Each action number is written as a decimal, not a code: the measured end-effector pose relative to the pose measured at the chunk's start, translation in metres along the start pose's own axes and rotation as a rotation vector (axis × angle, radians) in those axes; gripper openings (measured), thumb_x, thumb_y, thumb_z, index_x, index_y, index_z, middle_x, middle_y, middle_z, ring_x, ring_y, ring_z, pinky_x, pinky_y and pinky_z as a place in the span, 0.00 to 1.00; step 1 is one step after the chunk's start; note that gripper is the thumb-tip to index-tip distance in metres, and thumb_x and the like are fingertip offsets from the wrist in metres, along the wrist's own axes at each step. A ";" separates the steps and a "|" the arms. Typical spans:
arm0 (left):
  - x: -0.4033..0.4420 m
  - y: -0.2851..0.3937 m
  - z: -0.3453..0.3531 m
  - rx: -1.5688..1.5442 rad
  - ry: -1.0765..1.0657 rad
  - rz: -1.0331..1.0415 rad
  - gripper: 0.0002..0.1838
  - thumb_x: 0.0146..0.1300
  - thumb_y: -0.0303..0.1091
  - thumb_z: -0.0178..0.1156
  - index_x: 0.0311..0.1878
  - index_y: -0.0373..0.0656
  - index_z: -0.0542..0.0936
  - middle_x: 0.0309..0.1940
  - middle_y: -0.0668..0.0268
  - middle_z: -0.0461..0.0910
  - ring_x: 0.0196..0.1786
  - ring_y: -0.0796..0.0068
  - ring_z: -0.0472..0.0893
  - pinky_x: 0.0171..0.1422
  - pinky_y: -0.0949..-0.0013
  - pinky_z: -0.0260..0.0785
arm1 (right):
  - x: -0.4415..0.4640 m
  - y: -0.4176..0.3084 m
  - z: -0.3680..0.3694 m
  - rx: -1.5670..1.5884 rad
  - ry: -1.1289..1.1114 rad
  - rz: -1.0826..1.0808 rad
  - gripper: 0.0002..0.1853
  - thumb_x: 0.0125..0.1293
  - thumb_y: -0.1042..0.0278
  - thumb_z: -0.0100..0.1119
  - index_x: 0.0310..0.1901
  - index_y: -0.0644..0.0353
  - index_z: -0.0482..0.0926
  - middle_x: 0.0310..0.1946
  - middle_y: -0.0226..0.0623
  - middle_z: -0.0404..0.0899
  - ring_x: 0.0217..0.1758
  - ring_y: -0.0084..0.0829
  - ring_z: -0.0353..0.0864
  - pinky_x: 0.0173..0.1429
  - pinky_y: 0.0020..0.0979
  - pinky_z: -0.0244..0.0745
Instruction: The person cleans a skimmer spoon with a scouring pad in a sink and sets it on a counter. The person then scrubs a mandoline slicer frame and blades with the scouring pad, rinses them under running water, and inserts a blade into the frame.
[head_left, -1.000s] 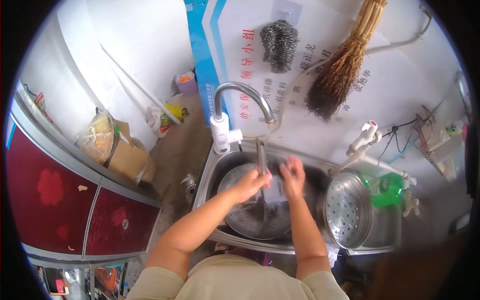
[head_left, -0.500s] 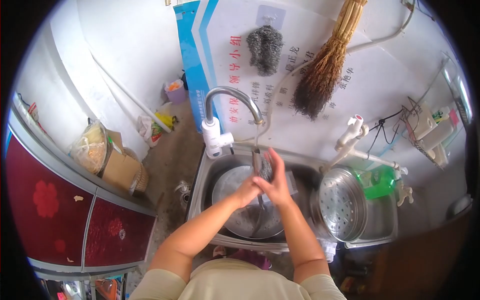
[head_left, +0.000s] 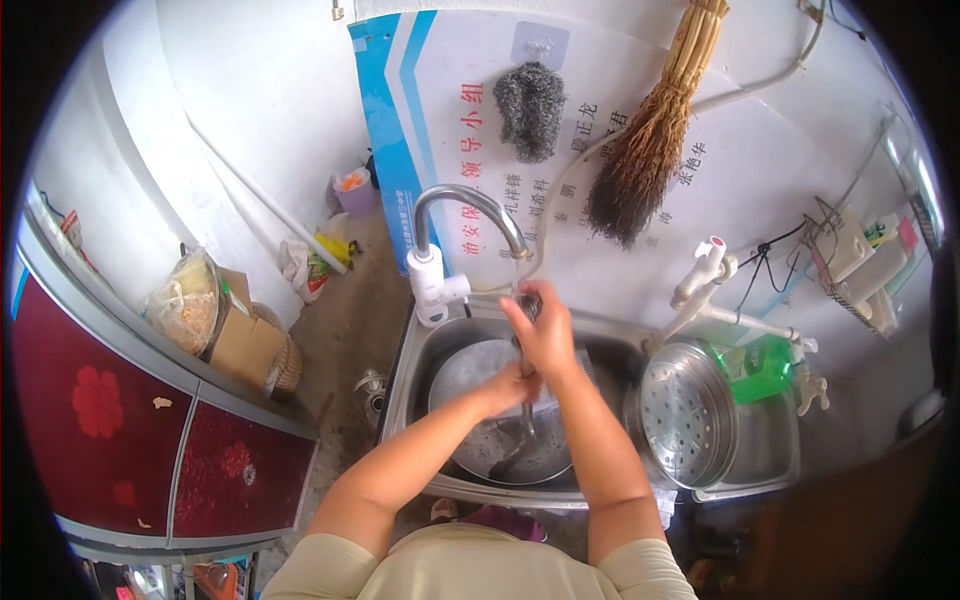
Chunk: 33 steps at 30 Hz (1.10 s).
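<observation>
Below the faucet (head_left: 428, 280), a metal utensil (head_left: 528, 422) in hand

Its shaft passes through the left hand (head_left: 508, 388), fingers closed around it; the right hand (head_left: 546, 330), fingers partly curled, holds a grey scrubber (head_left: 530, 306) near its upper end.

White walls (head_left: 265, 90) (one bearing a poster (head_left: 590, 85)) meet a brownish floor (head_left: 368, 290) beside red-panelled furniture (head_left: 120, 450).

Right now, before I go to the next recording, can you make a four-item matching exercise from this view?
Things:
1. Left hand
2. Broom
3. Plastic bottle
4. Round metal pan beside the tap pipe

Descriptions:
A. Green
B. Pierced with holes
C. Closed around a long tool
D. Bristles down, against the wall

Pairs: 1-C, 2-D, 3-A, 4-B.
</observation>
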<state>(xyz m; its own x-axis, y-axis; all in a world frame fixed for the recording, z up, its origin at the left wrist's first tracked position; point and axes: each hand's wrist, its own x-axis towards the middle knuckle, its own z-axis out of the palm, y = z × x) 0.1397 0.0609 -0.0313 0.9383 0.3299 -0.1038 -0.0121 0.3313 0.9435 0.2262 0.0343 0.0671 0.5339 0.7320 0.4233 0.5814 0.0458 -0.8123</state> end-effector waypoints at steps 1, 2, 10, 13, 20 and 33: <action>-0.001 0.002 0.003 0.017 0.037 -0.019 0.05 0.59 0.32 0.55 0.30 0.42 0.72 0.18 0.74 0.65 0.22 0.82 0.63 0.28 0.75 0.56 | 0.002 -0.001 -0.002 0.055 -0.039 0.042 0.17 0.53 0.64 0.64 0.39 0.65 0.72 0.29 0.40 0.77 0.31 0.31 0.75 0.39 0.29 0.70; -0.001 0.006 0.006 0.033 0.074 -0.036 0.06 0.58 0.33 0.57 0.31 0.42 0.72 0.18 0.74 0.66 0.22 0.81 0.63 0.28 0.75 0.56 | 0.003 -0.004 -0.005 0.110 -0.078 0.082 0.16 0.53 0.65 0.64 0.39 0.65 0.72 0.28 0.38 0.76 0.31 0.29 0.74 0.39 0.28 0.70; 0.002 0.001 0.000 -0.100 -0.075 -0.172 0.13 0.49 0.29 0.63 0.40 0.39 0.75 0.30 0.67 0.76 0.30 0.78 0.72 0.27 0.78 0.59 | -0.017 0.019 -0.023 0.461 -0.505 0.129 0.15 0.50 0.70 0.66 0.38 0.61 0.71 0.30 0.27 0.72 0.31 0.19 0.68 0.36 0.24 0.68; 0.002 -0.004 -0.001 -0.191 -0.068 -0.157 0.13 0.48 0.28 0.63 0.39 0.39 0.75 0.32 0.65 0.76 0.31 0.78 0.72 0.27 0.78 0.58 | -0.015 0.014 -0.025 0.365 -0.489 0.002 0.17 0.49 0.67 0.67 0.38 0.62 0.71 0.29 0.30 0.74 0.30 0.20 0.69 0.37 0.25 0.69; -0.003 -0.005 -0.004 -0.206 0.018 -0.134 0.08 0.48 0.28 0.63 0.31 0.41 0.74 0.17 0.69 0.68 0.17 0.81 0.64 0.21 0.75 0.51 | 0.006 0.008 0.010 0.353 -0.076 0.144 0.16 0.54 0.59 0.63 0.33 0.65 0.73 0.17 0.35 0.73 0.22 0.20 0.69 0.28 0.26 0.67; -0.009 0.005 0.013 -0.044 0.341 0.315 0.24 0.67 0.54 0.35 0.38 0.41 0.69 0.25 0.68 0.69 0.27 0.79 0.69 0.33 0.75 0.63 | 0.005 0.043 0.006 0.624 -0.085 0.239 0.18 0.63 0.63 0.52 0.52 0.60 0.64 0.26 0.33 0.72 0.21 0.21 0.65 0.25 0.23 0.64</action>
<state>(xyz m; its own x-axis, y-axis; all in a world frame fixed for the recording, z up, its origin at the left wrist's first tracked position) 0.1359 0.0484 -0.0218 0.7198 0.6894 0.0811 -0.2996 0.2031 0.9322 0.2502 0.0435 0.0316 0.5390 0.8204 0.1909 -0.0240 0.2415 -0.9701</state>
